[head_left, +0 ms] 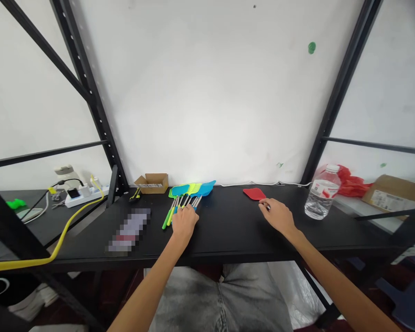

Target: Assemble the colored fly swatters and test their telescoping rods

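On the black table, several fly swatters (pixel 187 189) with flat blue, green and yellow heads, thin metal shafts and coloured handles lie in a bunch. My left hand (pixel 185 220) is curled over their handles, which it partly covers; its fingertips are hidden, so I cannot tell whether it grips them. Farther right, a red fly swatter (pixel 254 193) lies with its head pointing to the back left. At its near end is my right hand (pixel 277 214), closed around it, hiding the shaft and handle.
A water bottle (pixel 322 192) stands to the right. Past it are red plastic (pixel 353 183) and a cardboard package (pixel 396 196). On the left are an open cardboard box (pixel 152 183), a black-and-yellow tool (pixel 135 195), a blurred flat item (pixel 129 230), a power strip (pixel 86 197) and a yellow cable (pixel 64 235).
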A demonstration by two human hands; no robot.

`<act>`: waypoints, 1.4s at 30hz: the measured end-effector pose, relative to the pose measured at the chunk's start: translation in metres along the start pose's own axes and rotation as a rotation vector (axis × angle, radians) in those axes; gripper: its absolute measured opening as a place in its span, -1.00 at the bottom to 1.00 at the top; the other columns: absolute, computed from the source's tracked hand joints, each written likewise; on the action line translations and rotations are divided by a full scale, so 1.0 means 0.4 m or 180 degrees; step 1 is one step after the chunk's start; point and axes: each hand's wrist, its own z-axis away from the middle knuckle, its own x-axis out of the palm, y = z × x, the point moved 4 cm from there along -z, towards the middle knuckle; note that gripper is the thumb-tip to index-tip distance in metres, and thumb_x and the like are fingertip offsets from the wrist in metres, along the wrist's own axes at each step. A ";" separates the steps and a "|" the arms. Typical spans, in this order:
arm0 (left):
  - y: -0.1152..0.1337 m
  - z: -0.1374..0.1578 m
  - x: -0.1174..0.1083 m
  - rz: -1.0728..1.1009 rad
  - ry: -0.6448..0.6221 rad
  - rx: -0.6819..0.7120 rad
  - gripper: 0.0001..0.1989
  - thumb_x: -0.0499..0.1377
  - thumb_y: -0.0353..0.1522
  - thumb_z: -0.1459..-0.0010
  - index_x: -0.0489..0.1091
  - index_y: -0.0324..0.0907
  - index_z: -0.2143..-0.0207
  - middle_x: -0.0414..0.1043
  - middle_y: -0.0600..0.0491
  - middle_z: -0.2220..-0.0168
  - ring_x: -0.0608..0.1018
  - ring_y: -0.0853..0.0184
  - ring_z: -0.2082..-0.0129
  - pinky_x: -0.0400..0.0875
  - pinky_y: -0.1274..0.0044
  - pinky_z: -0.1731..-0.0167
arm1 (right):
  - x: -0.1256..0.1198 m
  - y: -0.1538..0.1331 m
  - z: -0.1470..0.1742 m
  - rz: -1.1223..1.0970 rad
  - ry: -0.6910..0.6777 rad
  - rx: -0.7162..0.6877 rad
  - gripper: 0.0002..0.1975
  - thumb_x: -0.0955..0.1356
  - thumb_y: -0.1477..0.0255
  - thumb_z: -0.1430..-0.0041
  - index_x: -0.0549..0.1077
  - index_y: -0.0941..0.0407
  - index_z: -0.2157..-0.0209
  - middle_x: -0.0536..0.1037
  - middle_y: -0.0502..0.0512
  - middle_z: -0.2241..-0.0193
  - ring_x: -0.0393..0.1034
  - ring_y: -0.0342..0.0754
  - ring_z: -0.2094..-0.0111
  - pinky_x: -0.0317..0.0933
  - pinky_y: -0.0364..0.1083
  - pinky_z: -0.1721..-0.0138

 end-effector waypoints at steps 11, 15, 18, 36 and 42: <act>0.123 0.156 -0.012 0.1204 -0.0111 0.0695 -0.67 -0.08 -0.32 -0.32 0.21 -0.14 -0.09 0.54 -0.06 0.28 0.60 0.18 0.32 0.24 0.54 0.44 | 0.221 -0.233 0.010 -0.4541 -0.1583 0.1402 -0.67 0.41 0.17 -0.13 0.54 0.14 0.22 0.60 0.23 0.16 0.51 -0.07 0.39 0.32 -0.19 0.51; 0.110 0.157 0.004 0.1361 -0.0245 0.0656 -0.69 -0.04 -0.31 -0.30 0.25 -0.05 -0.07 0.54 0.01 0.26 0.58 0.21 0.26 0.20 0.55 0.42 | 0.240 -0.263 -0.006 -0.4847 -0.1583 0.1352 -0.75 0.41 0.25 -0.17 0.55 0.14 0.26 0.61 0.17 0.19 0.48 -0.16 0.42 0.31 -0.24 0.48; 0.109 0.139 0.007 0.1646 -0.0367 0.0598 -0.74 -0.03 -0.21 -0.30 0.31 -0.06 0.05 0.52 0.05 0.34 0.56 0.21 0.28 0.18 0.56 0.42 | 0.248 -0.283 0.002 -0.4729 -0.1679 0.1174 -0.76 0.42 0.25 -0.16 0.56 0.14 0.28 0.61 0.16 0.23 0.48 -0.16 0.42 0.28 -0.24 0.50; 0.131 0.094 0.048 0.5128 -0.1931 0.0264 -0.62 0.02 -0.03 -0.21 0.20 -0.15 0.43 0.16 0.25 0.78 0.15 0.51 0.85 -0.04 0.64 0.77 | 0.255 -0.320 -0.022 -0.4760 -0.1286 0.1067 -0.72 0.49 0.22 -0.01 0.55 0.18 0.42 0.58 0.15 0.40 0.46 -0.10 0.33 0.28 -0.21 0.45; 0.146 0.100 0.043 0.5883 -0.2527 -0.0095 -0.62 0.09 -0.01 -0.15 0.18 -0.14 0.37 0.03 0.32 0.75 -0.01 0.55 0.83 -0.12 0.65 0.77 | 0.239 -0.329 -0.032 -0.4938 -0.1289 0.1238 -0.79 0.46 0.29 -0.10 0.55 0.17 0.42 0.58 0.13 0.40 0.47 -0.12 0.34 0.32 -0.22 0.43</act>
